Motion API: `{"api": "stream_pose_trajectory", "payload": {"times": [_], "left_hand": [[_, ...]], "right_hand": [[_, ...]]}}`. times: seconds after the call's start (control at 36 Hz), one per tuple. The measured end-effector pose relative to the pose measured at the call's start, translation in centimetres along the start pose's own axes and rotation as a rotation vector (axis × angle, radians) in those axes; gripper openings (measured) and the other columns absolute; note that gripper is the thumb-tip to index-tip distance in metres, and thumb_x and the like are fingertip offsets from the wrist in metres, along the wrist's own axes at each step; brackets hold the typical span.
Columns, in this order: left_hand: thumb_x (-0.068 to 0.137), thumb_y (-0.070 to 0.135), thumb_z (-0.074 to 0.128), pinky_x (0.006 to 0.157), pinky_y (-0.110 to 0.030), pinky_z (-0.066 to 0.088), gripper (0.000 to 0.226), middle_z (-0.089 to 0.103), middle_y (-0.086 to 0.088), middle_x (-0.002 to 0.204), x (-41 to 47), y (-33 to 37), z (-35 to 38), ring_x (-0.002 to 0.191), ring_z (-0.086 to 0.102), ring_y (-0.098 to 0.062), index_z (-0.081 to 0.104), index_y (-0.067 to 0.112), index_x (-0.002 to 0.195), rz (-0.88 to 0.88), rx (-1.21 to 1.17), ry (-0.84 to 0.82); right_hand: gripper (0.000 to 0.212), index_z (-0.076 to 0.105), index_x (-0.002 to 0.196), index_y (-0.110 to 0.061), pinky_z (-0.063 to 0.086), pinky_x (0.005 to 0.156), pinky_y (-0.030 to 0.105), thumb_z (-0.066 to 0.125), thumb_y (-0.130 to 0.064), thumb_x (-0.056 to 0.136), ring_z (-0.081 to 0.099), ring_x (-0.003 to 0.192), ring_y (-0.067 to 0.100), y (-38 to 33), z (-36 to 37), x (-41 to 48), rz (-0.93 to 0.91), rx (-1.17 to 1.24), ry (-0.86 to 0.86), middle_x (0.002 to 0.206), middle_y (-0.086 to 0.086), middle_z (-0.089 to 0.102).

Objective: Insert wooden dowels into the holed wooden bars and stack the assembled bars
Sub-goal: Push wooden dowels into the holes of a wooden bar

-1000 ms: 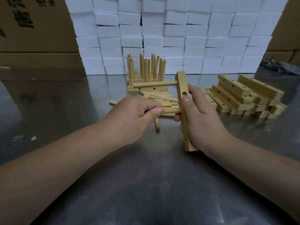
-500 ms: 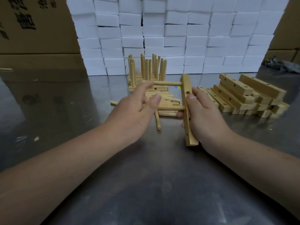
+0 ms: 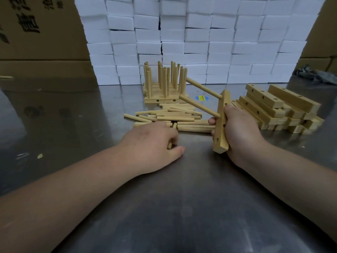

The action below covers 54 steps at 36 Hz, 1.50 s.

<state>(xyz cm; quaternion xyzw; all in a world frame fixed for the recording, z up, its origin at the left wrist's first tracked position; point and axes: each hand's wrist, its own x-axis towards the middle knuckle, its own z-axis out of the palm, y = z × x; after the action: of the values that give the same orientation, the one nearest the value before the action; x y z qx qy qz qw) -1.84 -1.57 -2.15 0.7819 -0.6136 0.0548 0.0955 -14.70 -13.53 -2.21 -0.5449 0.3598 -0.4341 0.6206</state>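
On the steel table (image 3: 182,207), near its middle, the left hand (image 3: 151,143) lies palm down at the near edge of the loose dowels (image 3: 175,117). Its fingers curl over a single dowel (image 3: 174,126) that lies pointing toward the person, one end showing beyond the knuckles and the other just under the fingertips; the thumb stretches flat along the tabletop. To the right, well apart from that hand, the right hand (image 3: 240,132) grips a holed bar (image 3: 221,125) held nearly upright, its top tipped away and its lower end just above the table. The thumb presses the bar's right edge and the fingers wrap round its far side. Two fitted dowels, the upper (image 3: 203,87) and the lower (image 3: 198,106), jut from the bar to the left and away, over the loose pile. Behind that pile stands the finished stack (image 3: 164,84), pegs upright. Right of the held bar lies a heap of bare bars (image 3: 280,108). White foam blocks (image 3: 200,42) wall the back, with cardboard boxes (image 3: 36,33) at the left.
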Motion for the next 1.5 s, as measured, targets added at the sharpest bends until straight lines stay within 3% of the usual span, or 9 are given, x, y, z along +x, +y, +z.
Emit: {"api": "stream_pose_trajectory", "payload": {"times": [0.19,0.36,0.53,0.81,1.0,1.08,1.22,1.36,1.5], "left_hand": [[0.088,0.050,0.046,0.052,-0.027,0.029,0.031,0.047,0.008,0.073,0.3,-0.3,-0.1,0.065,0.042,-0.007,0.043,0.026,0.069,-0.074,0.078,0.033],[0.092,0.041,0.045,0.067,-0.030,0.039,0.033,0.053,0.004,0.093,0.3,-0.3,-0.4,0.087,0.050,-0.017,0.046,0.028,0.122,-0.119,0.028,-0.029],[0.096,0.031,0.037,0.061,-0.030,0.034,0.018,0.044,0.006,0.083,0.3,-0.3,-0.5,0.073,0.044,-0.013,0.049,0.025,0.083,-0.048,-0.026,0.110],[0.086,0.039,0.039,0.067,-0.022,0.039,0.015,0.052,0.013,0.081,-0.6,0.2,-0.1,0.079,0.046,0.000,0.051,0.031,0.080,0.080,-0.399,-0.033],[0.083,0.039,0.043,0.067,-0.027,0.042,0.012,0.055,0.014,0.077,-0.8,0.2,-0.1,0.075,0.048,-0.003,0.052,0.036,0.076,0.094,-0.440,-0.011],[0.084,0.037,0.044,0.061,-0.027,0.040,0.013,0.054,0.017,0.071,-0.7,0.1,-0.1,0.070,0.048,-0.003,0.050,0.041,0.073,0.097,-0.464,0.018],[0.086,0.034,0.045,0.057,-0.026,0.035,0.016,0.053,0.022,0.074,-0.7,-0.1,-0.1,0.070,0.046,0.000,0.049,0.041,0.073,0.114,-0.478,0.050],[0.085,0.035,0.046,0.057,-0.024,0.033,0.014,0.053,0.022,0.072,-0.8,-0.1,-0.1,0.073,0.046,0.002,0.049,0.043,0.074,0.119,-0.446,0.050],[0.087,0.034,0.046,0.056,-0.022,0.032,0.014,0.053,0.024,0.073,-0.7,-0.2,-0.1,0.074,0.046,0.005,0.049,0.043,0.076,0.123,-0.425,0.057]], "right_hand": [[0.020,0.047,0.112,-0.021,0.042,0.052,0.027,0.034,-0.030,0.100,0.049,0.054,0.014,-0.1,-0.3,0.2,0.051,0.059,0.019,0.065,0.001,0.061],[0.019,0.046,0.113,-0.022,0.042,0.050,0.026,0.034,-0.031,0.100,0.051,0.056,0.013,0.0,-0.3,0.3,0.049,0.055,0.013,0.068,0.003,0.060],[0.021,0.044,0.114,-0.021,0.043,0.050,0.026,0.031,-0.030,0.101,0.051,0.053,0.013,0.1,-0.2,0.4,0.055,0.072,-0.030,0.069,0.004,0.061],[0.037,0.053,0.078,-0.009,0.047,0.039,0.017,0.032,-0.029,0.102,0.053,0.036,0.011,-0.7,0.1,0.1,0.175,0.312,-0.048,0.053,0.007,0.060],[0.037,0.056,0.088,-0.012,0.054,0.066,0.032,0.028,-0.032,0.102,0.069,0.059,0.015,-0.3,0.4,0.3,0.117,0.256,-0.150,0.068,0.005,0.072],[0.039,0.059,0.090,-0.013,0.056,0.059,0.029,0.027,-0.033,0.102,0.072,0.075,0.018,-0.4,0.4,0.1,0.102,0.278,-0.188,0.076,0.005,0.074],[0.038,0.059,0.096,-0.009,0.048,0.047,0.025,0.033,-0.036,0.100,0.058,0.049,0.014,-1.0,-0.1,-0.1,0.081,0.261,-0.088,0.059,0.001,0.067],[0.037,0.057,0.071,-0.020,0.052,0.083,0.044,0.036,-0.033,0.098,0.056,0.069,0.021,-0.6,0.0,-0.2,-0.011,-0.037,0.146,0.048,-0.004,0.058],[0.029,0.054,0.087,-0.015,0.047,0.043,0.017,0.032,-0.029,0.101,0.052,0.054,0.015,-0.9,0.3,-0.8,-0.026,-0.007,0.056,0.067,0.006,0.056]]}}
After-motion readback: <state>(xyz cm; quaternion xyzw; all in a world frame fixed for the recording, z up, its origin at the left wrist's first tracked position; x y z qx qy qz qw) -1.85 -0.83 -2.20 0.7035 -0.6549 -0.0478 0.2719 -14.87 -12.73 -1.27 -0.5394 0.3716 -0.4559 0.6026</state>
